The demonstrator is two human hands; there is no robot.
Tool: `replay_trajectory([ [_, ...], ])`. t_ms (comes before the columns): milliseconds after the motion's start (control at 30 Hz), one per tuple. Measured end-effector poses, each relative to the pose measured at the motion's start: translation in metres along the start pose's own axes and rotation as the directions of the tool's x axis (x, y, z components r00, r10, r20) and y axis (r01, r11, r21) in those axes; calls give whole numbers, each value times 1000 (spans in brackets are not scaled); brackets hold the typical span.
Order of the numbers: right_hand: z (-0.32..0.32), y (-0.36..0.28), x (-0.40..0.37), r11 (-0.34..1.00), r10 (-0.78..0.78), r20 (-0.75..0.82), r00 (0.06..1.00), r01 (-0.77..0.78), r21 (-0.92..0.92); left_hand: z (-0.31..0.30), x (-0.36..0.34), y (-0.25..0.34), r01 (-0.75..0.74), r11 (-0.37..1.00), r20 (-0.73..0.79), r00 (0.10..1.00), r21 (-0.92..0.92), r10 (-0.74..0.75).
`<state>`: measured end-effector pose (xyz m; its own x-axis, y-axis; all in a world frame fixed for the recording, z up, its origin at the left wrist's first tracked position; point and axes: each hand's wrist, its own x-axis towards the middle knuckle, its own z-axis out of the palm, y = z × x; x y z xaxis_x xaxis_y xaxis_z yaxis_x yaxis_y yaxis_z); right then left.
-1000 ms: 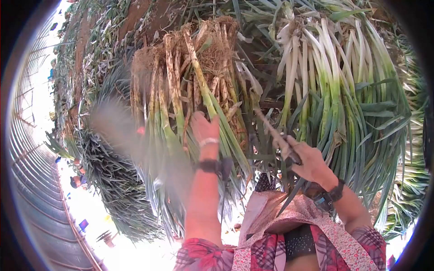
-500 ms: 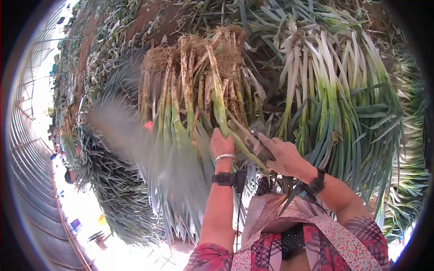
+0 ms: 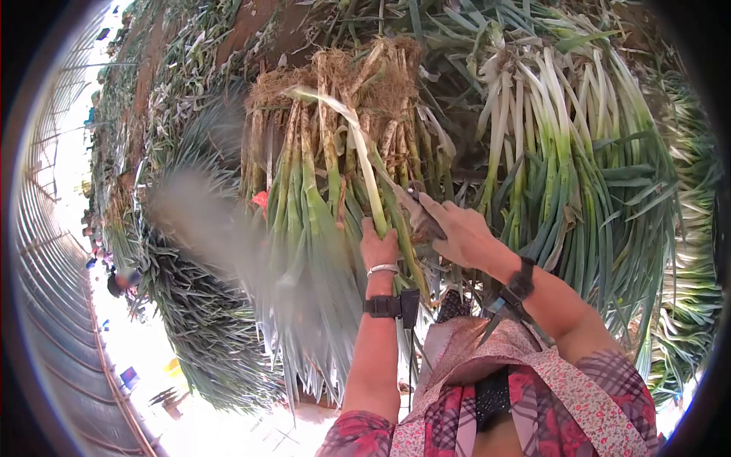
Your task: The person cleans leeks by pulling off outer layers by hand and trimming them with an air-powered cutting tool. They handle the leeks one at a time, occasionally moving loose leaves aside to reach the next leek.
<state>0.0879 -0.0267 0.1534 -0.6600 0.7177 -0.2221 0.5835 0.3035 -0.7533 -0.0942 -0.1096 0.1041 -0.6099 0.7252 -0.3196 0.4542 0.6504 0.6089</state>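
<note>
Greenhouse setup here: curved plastic wall [image 3: 46,251] runs down the left side, and there's bare reddish dirt [image 3: 251,23] at the far edge. Pretty much everything else is covered in green onions. A muddy bunch [image 3: 304,183] with its roots still on sits in the middle, a cleaned white pile [image 3: 563,152] is off to the right, and a heap of leafy tops [image 3: 190,320] is on the near left. Not much open room, the piles crowd right up against each other. The only clear gap is the bright strip of floor [image 3: 221,426] near left, beside the floral apron [image 3: 487,358]. The left hand [image 3: 378,247], with a black watch [image 3: 381,306] on the wrist, is wrapped tight around one onion stalk [image 3: 358,145]. That stalk stands up in front of the muddy bunch with its pale end bending over to the left. The right hand [image 3: 461,232] is just beside it, fingers curled closed on a small dark tool [image 3: 417,202] pressed against the same stalk. The tool is mostly hidden, so I can't tell what kind it is.
</note>
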Motion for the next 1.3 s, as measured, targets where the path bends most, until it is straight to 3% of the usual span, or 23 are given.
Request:
replay_trajectory([
  [133, -1, 1, 34, 999, -4, -33, 999, 2, -52, -5, -3, -2, 68, 996, 87, 994, -63, -63],
  [367, 3, 6, 85, 993, -36, -119, 992, 23, -115, -3, -14, -19, 47, 998, 8, 999, -38, -47],
  [533, 6, 10, 105, 990, 2, -99, 995, -16, -139, -15, -16, -15, 53, 998, 80, 996, -39, -50],
  [667, 11, 11, 96, 991, 22, -114, 993, -37, -130, -17, -14, -21, 44, 998, 83, 996, -38, -41],
  [733, 12, 8, 82, 991, 2, -110, 994, -17, -135, -20, -16, -23, 42, 976, 118, 993, -214, -17],
  [767, 9, 5, 75, 993, 11, -78, 997, -20, -115, -23, -17, -22, 44, 976, 120, 993, -214, -19],
  [833, 5, 4, 70, 995, 18, -47, 999, -22, -96, -32, -20, -18, 242, 862, 304, 946, -446, -108],
  [1033, -1, 11, 77, 1000, 5, -175, 985, -7, -13, -39, -27, -24, 253, 865, 357, 930, -433, -93],
  [1100, -4, 13, 78, 999, 44, -67, 997, -44, 2, -35, -31, -26, 279, 844, 370, 923, -458, -105],
  [1233, -8, 32, 59, 995, 62, -93, 994, -54, 85, -33, -38, -29, 403, 789, 468, 868, -464, -168],
  [1300, -18, 36, 28, 987, 152, -58, 987, -148, 65, -33, -42, 12, 331, 832, 430, 894, -445, -125],
])
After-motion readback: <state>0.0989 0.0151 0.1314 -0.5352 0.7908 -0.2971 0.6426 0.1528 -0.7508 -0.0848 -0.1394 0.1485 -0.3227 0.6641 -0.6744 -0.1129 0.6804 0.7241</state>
